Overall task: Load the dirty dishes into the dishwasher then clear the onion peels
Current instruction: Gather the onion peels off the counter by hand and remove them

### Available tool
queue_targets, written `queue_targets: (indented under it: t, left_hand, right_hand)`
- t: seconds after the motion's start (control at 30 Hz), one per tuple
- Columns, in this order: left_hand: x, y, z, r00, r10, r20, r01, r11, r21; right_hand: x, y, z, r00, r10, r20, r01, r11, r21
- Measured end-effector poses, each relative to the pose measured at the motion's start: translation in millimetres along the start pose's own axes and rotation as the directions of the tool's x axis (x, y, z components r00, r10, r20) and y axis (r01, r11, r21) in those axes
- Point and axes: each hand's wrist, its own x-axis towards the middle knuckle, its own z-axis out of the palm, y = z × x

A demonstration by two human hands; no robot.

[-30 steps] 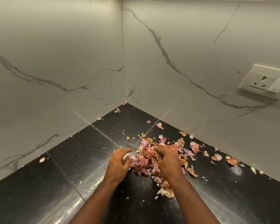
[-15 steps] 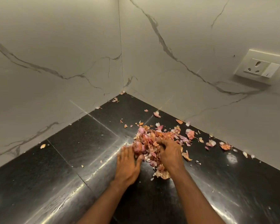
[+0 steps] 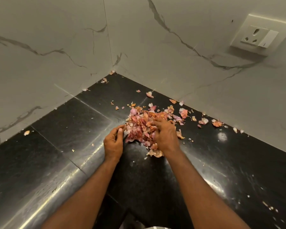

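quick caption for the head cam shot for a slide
Both hands, left hand and right hand, gather a pile of onion peels on the black countertop in a marble-walled corner.

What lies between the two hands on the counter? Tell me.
The head view shows the heap of onion peels between the left hand and the right hand; the right hand's fingers dig into its top, the left cups its edge.

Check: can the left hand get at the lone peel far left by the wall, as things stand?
Probably yes. The left hand sits at the pile's left edge, and only bare black counter lies between it and the lone peel. Nothing stands in the way.
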Motion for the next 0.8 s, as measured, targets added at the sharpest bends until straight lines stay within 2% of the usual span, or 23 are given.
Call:
queue_targets:
  t: [0.07, 0.1, 0.17, 0.23, 0.27, 0.3, 0.37, 0.4, 0.47, 0.5, 0.57, 0.63, 0.8]
  left_hand:
    - [1, -1, 3, 0.998, -0.068, -0.002, 0.067, 0.988, -0.142]
    - [1, 0, 3, 0.994, -0.106, -0.001, 0.103, 0.969, -0.226]
    - [4, -2, 3, 0.984, -0.175, -0.007, 0.163, 0.927, -0.339]
    - [7, -7, 1, 0.982, -0.189, -0.015, 0.172, 0.922, -0.348]
    - [6, -11, 0, 0.986, -0.167, -0.016, 0.155, 0.941, -0.301]
    - [5, -13, 2, 0.992, -0.125, -0.013, 0.119, 0.968, -0.220]
    - [-1, -12, 6, 1.000, -0.017, 0.017, 0.017, 1.000, 0.018]
    - [-3, -10, 10, 0.997, 0.041, 0.058, -0.051, 0.983, 0.178]
    - [-5, -4, 25, 0.964, 0.150, 0.220, -0.239, 0.853, 0.463]
    - [-3, -3, 33, 0.936, 0.179, 0.303, -0.323, 0.779, 0.538]
    - [3, -3, 48, 0.916, 0.158, 0.368, -0.362, 0.719, 0.593]
    - [10, -3, 56, 0.930, 0.119, 0.348, -0.326, 0.705, 0.630]
    - [15, -1, 57, 0.935, 0.115, 0.336, -0.318, 0.692, 0.648]
  right_hand:
    - [-14, -10, 13, 0.989, -0.124, 0.079, 0.118, 0.990, 0.076]
    - [-23, -17, 20, 0.966, -0.197, 0.165, 0.181, 0.978, 0.107]
    - [-39, -24, 39, 0.868, -0.349, 0.354, 0.347, 0.935, 0.072]
    - [-50, -19, 56, 0.771, -0.409, 0.488, 0.471, 0.882, -0.004]
    - [-53, -13, 61, 0.769, -0.400, 0.498, 0.451, 0.892, 0.019]
    - [-54, -6, 57, 0.803, -0.381, 0.459, 0.389, 0.918, 0.082]
    - [-50, 8, 45, 0.899, -0.314, 0.305, 0.271, 0.947, 0.175]
    - [-45, 16, 36, 0.941, -0.270, 0.206, 0.240, 0.958, 0.160]
    - [-34, 36, 15, 0.983, -0.175, 0.053, 0.172, 0.983, 0.059]
    - [-28, 47, 4, 0.993, -0.114, 0.018, 0.113, 0.993, 0.043]
    - [-20, 66, -19, 0.999, 0.042, -0.013, -0.040, 0.992, 0.119]
    - [-18, 86, -40, 0.989, 0.144, -0.030, -0.136, 0.971, 0.198]
    - [-22, 119, -68, 0.966, 0.254, 0.052, -0.259, 0.947, 0.188]
